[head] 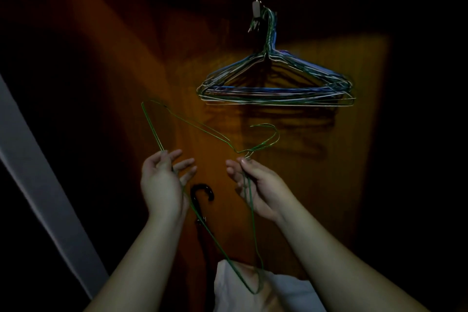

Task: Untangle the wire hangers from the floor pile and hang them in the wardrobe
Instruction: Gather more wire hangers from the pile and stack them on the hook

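Observation:
Green wire hangers (pixel 200 128), two lying together it seems, are held up in front of a dim orange-brown wardrobe panel (pixel 354 159). My left hand (pixel 162 182) pinches the long bottom wire between thumb and fingers, the other fingers spread. My right hand (pixel 255 185) pinches the twisted neck just under the hooks, which curl up to the right. A bunch of several green, blue and white wire hangers (pixel 276 83) hangs above from a small hook (pixel 257 9) on the panel.
A black curved umbrella handle (pixel 201 194) stands low between my hands. White cloth (pixel 243 286) lies at the bottom centre. A pale grey edge (pixel 38 172) slants down the left side. The rest of the scene is dark.

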